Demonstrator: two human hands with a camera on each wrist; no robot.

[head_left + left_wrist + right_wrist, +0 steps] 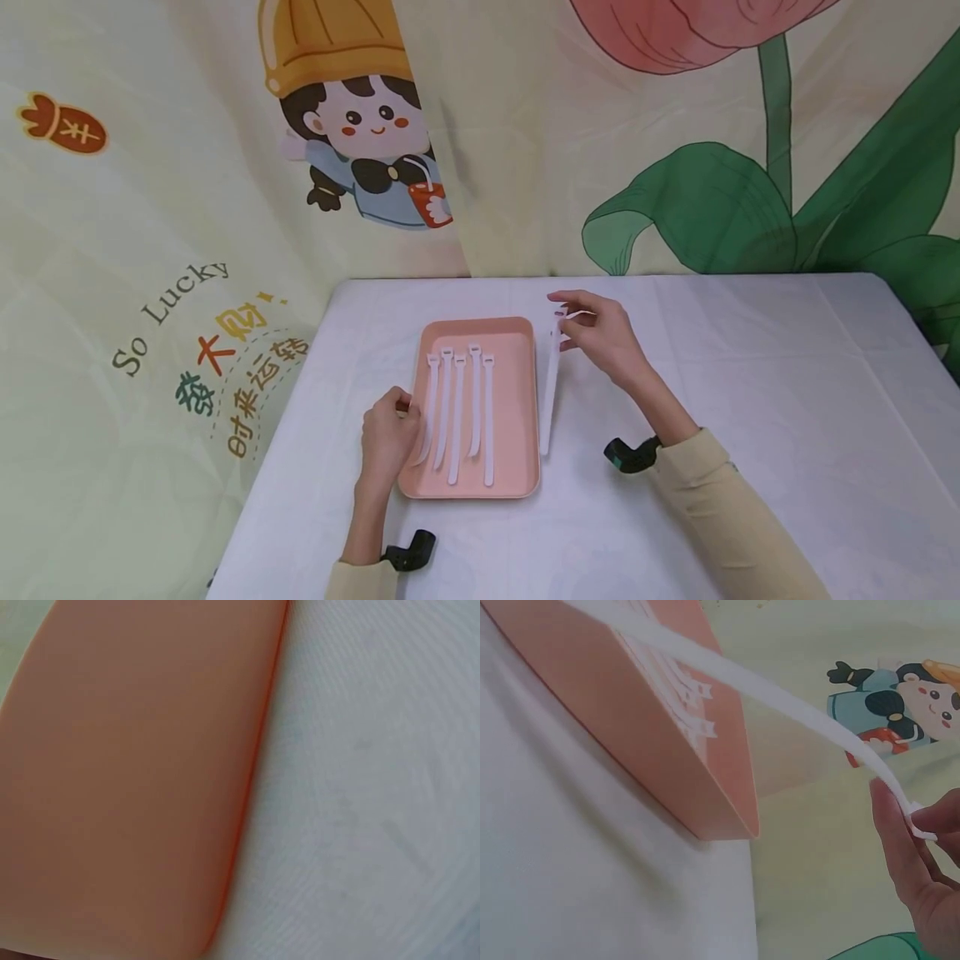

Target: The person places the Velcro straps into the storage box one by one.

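Observation:
A white cable tie [551, 392] with a slotted head is pinched near that head by my right hand [603, 333]. It hangs just right of the pink tray [517, 417]. From the right wrist view, the tie [780, 697] bends in a long curve away from the thumb and fingers of the hand [926, 900]. My left hand [388, 442] grips the tray's left rim, fingers curled. Several more white cable ties [489, 425] lie side by side in the tray, heads toward the far end. The left wrist view has only the tray's outer wall [142, 772] and white cloth.
A white cloth covers the table [750, 358] under the tray. Behind it hangs a printed curtain [510, 167] with a cartoon figure, a flower and lettering. Black wrist cameras [632, 456] sit on both wrists.

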